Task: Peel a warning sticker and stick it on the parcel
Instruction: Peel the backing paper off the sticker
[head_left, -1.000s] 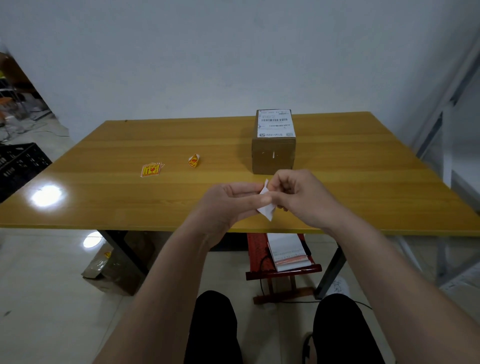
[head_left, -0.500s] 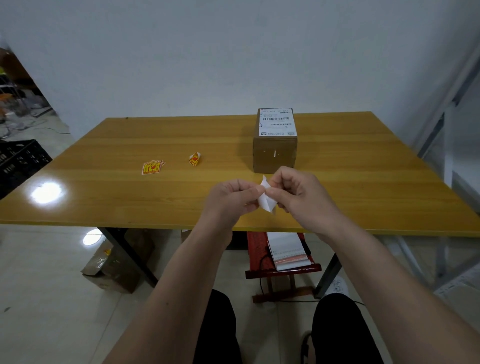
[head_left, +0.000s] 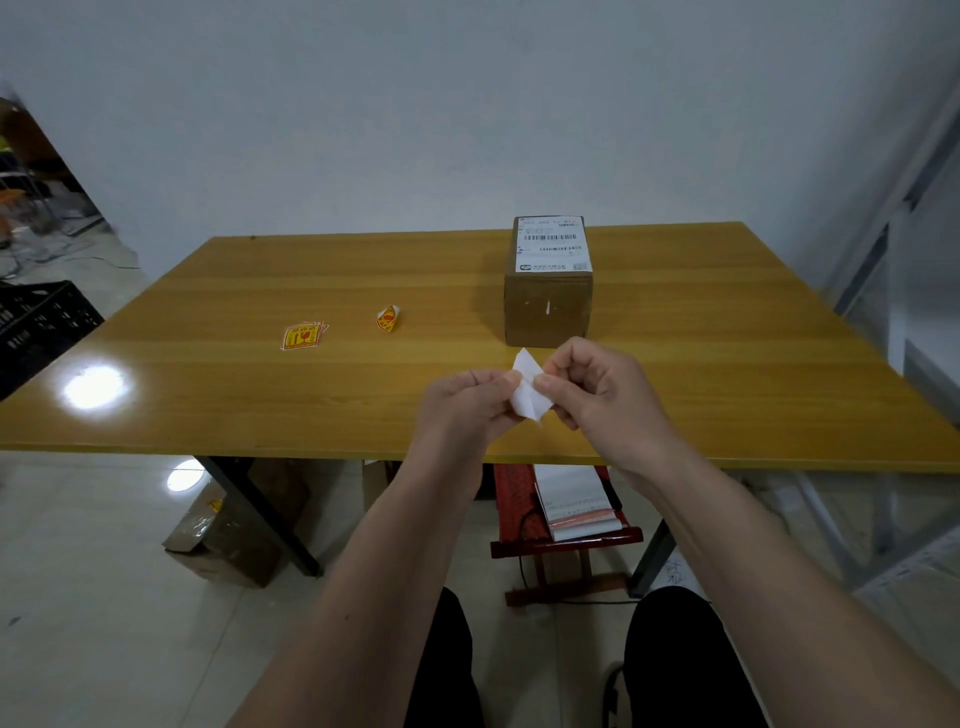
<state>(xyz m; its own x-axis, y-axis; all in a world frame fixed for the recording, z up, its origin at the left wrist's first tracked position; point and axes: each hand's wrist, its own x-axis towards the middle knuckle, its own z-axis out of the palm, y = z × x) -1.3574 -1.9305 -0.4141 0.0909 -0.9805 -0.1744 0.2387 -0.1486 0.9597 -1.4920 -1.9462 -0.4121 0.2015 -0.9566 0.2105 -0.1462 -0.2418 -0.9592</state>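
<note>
Both hands pinch a small sticker sheet whose white back faces me, held above the table's near edge. My left hand grips its left side and my right hand its right side, thumb tips almost touching. Its printed face is hidden. The parcel, a brown cardboard box with a white barcode label on top, stands just behind my hands. A small stack of yellow-and-red warning stickers lies flat at the left, and a curled one sits between the stack and the parcel.
The yellow wooden table has a bright lamp glare at its near left. Under it stand a red stool with a notepad and a cardboard box. A black crate sits at the left, metal shelving at the right.
Both hands have risen and moved slightly forward toward the parcel with the white sheet, which now shows more of its back between the fingertips.
</note>
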